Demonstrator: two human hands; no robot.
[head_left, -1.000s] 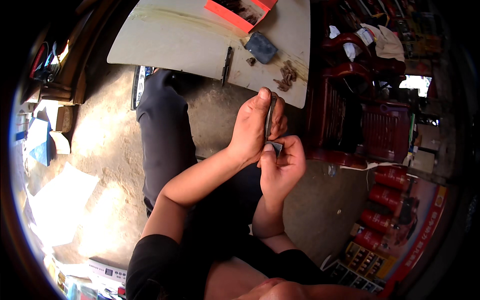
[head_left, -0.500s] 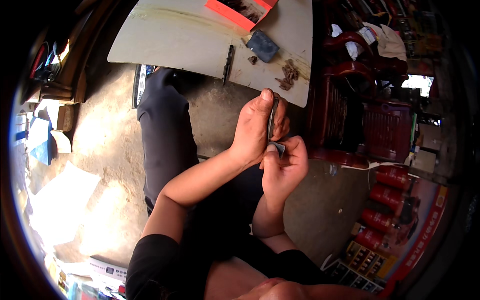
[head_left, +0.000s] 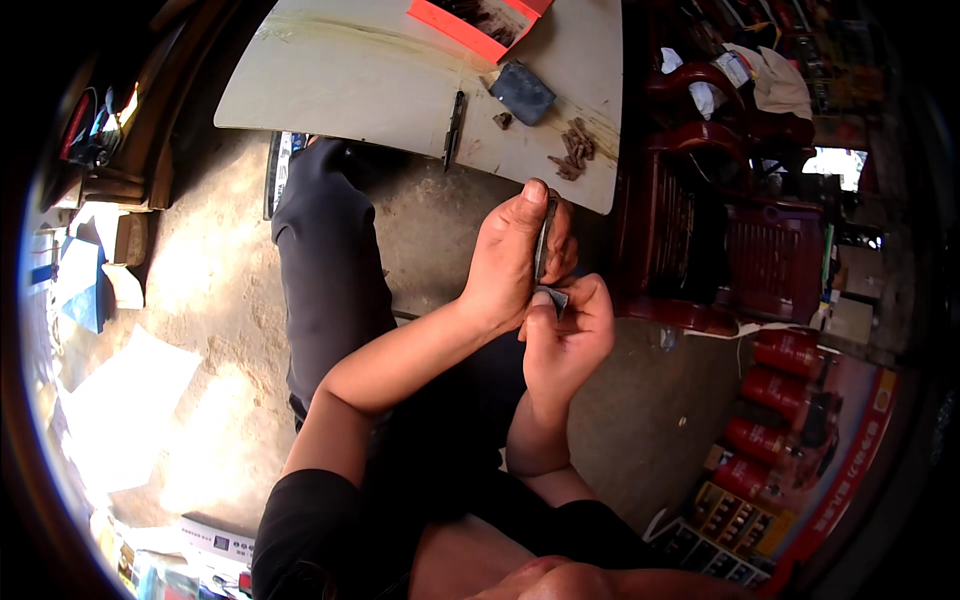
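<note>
My left hand (head_left: 508,250) is closed around a thin, dark, flat strip (head_left: 543,242), its thumb pointing up along one side and the fingers curled on the other. Just below, my right hand (head_left: 568,335) pinches a small grey folded piece (head_left: 557,299) that looks like sandpaper. This piece meets the lower end of the strip, and the two hands touch. What part of the strip lies inside the left palm is hidden. Both hands are held over my lap, in front of the table's near right corner.
On the pale table (head_left: 350,85) lie a black pen (head_left: 454,130), a dark grey block (head_left: 523,93), several brown fragments (head_left: 573,150) and an orange-red open box (head_left: 485,35). A dark red wooden chair (head_left: 770,255) stands right. Red cylinders (head_left: 785,395) show at lower right.
My hands keep the same hold and nearly the same place. The whole view has shifted very slightly.
</note>
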